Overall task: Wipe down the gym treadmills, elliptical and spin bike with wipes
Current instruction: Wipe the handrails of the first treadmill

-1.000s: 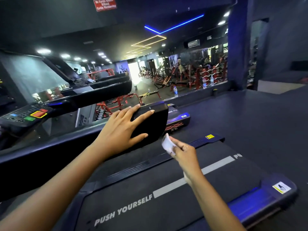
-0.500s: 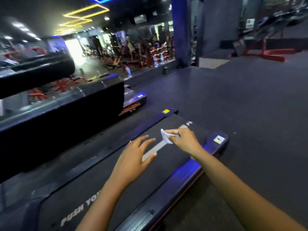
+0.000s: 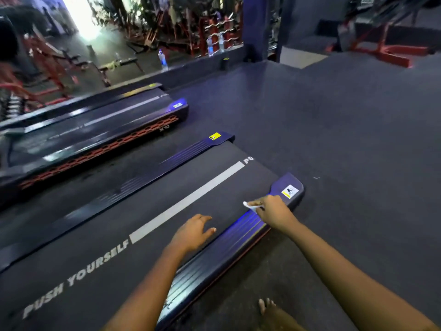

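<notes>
I see wipe (image 3: pixel 250 204) pinched in right hand (image 3: pixel 274 212), at far end of near treadmill (image 3: pixel 119 235) right side rail (image 3: pixel 214 261); contact with rail, cannot tell. Left hand (image 3: pixel 193 232) just beside, over belt, fingers loosely spread, holding nothing. I count one wipe, two treadmills; second treadmill (image 3: pixel 107 120) alongside, left.

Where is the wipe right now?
Head view, right of centre: the white wipe is pinched in the right hand, at the near treadmill's right side rail, just short of the warning sticker.
</notes>
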`<action>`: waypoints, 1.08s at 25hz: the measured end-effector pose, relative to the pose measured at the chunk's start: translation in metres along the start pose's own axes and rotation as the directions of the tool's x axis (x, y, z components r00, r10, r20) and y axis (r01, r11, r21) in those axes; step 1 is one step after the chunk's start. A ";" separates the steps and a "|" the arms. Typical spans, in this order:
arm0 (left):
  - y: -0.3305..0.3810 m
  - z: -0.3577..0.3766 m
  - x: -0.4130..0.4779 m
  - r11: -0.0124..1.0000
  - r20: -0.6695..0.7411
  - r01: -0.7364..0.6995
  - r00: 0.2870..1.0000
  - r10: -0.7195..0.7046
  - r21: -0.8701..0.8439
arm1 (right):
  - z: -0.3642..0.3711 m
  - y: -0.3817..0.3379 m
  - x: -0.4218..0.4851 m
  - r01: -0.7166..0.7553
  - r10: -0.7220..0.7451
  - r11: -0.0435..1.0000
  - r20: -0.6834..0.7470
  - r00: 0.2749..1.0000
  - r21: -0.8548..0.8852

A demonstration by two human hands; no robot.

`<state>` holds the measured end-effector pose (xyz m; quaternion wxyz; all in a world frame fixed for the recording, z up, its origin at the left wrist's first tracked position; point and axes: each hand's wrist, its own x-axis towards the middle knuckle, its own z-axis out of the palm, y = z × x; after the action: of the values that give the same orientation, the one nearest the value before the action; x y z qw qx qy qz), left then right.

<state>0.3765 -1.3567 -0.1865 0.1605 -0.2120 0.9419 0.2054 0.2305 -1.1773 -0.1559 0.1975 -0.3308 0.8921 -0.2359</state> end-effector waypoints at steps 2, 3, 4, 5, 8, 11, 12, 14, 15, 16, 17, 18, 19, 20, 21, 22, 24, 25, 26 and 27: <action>0.019 -0.018 0.038 0.996 0.024 0.081 0.996 -0.080 -0.036 | -0.021 0.016 0.048 0.033 -0.032 0.999 0.030 0.999 -0.026; 0.025 -0.031 0.051 0.991 0.002 0.119 0.993 -0.119 -0.054 | -0.035 0.017 0.071 0.060 -0.058 0.997 0.041 0.997 -0.053; 0.028 -0.045 0.062 0.986 -0.037 0.151 0.987 -0.154 -0.072 | -0.046 0.015 0.093 0.088 -0.085 0.993 0.044 0.995 -0.078; 0.030 -0.061 0.071 0.980 -0.087 0.178 0.979 -0.186 -0.088 | -0.059 0.011 0.114 0.122 -0.118 0.988 0.044 0.992 -0.094; 0.028 -0.105 0.090 0.970 -0.255 0.212 0.938 -0.236 -0.119 | -0.089 -0.018 0.162 0.279 -0.279 0.959 0.009 0.960 -0.052; 0.017 -0.149 0.119 0.954 -0.389 0.262 0.871 -0.299 -0.146 | -0.105 -0.058 0.217 0.384 -0.384 0.923 0.005 0.923 0.008; 0.010 -0.158 0.129 0.945 -0.404 0.290 0.854 -0.327 -0.151 | -0.105 -0.072 0.237 0.415 -0.415 0.910 0.021 0.909 0.018; -0.013 -0.166 0.149 0.920 -0.388 0.355 0.834 -0.391 -0.163 | -0.098 -0.099 0.277 0.498 -0.500 0.866 0.055 0.864 0.048; -0.025 -0.167 0.158 0.907 -0.360 0.383 0.833 -0.420 -0.174 | -0.092 -0.110 0.296 0.541 -0.543 0.840 0.078 0.836 0.045; -0.037 -0.168 0.166 0.892 -0.329 0.412 0.829 -0.453 -0.189 | -0.085 -0.122 0.315 0.580 -0.579 0.814 0.113 0.807 0.028; -0.052 -0.169 0.176 0.869 -0.299 0.449 0.816 -0.494 -0.210 | -0.077 -0.135 0.337 0.612 -0.604 0.791 0.168 0.779 0.008; -0.067 -0.171 0.185 0.845 -0.277 0.484 0.800 -0.532 -0.227 | -0.068 -0.151 0.360 0.638 -0.620 0.770 0.227 0.751 -0.005; -0.081 -0.178 0.193 0.820 -0.250 0.515 0.784 -0.568 -0.249 | -0.064 -0.169 0.382 0.659 -0.629 0.752 0.287 0.722 -0.009; -0.091 -0.188 0.198 0.789 -0.209 0.547 0.768 -0.606 -0.280 | -0.063 -0.189 0.400 0.679 -0.634 0.734 0.345 0.692 -0.011; -0.099 -0.201 0.199 0.752 -0.154 0.582 0.750 -0.644 -0.311 | -0.067 -0.210 0.413 0.693 -0.633 0.721 0.405 0.660 -0.002; -0.104 -0.214 0.197 0.717 -0.102 0.615 0.732 -0.674 -0.328 | -0.072 -0.232 0.422 0.703 -0.630 0.711 0.454 0.630 0.011; -0.105 -0.244 0.189 0.646 -0.031 0.675 0.682 -0.730 -0.357 | -0.087 -0.270 0.432 0.707 -0.633 0.705 0.506 0.586 0.061; -0.105 -0.259 0.182 0.610 -0.030 0.693 0.651 -0.759 -0.385 | -0.094 -0.287 0.434 0.701 -0.640 0.706 0.511 0.574 0.097; -0.107 -0.279 0.174 0.569 -0.039 0.705 0.613 -0.789 -0.423 | -0.102 -0.307 0.437 0.703 -0.654 0.699 0.515 0.554 0.133; -0.107 -0.298 0.163 0.535 -0.056 0.710 0.578 -0.814 -0.458 | -0.110 -0.326 0.438 0.716 -0.675 0.679 0.522 0.521 0.164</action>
<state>0.2219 -1.6353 -0.0269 0.0627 -0.6568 0.7033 0.2649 0.0291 -1.6631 0.0270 0.3187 -0.7181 0.5979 -0.1589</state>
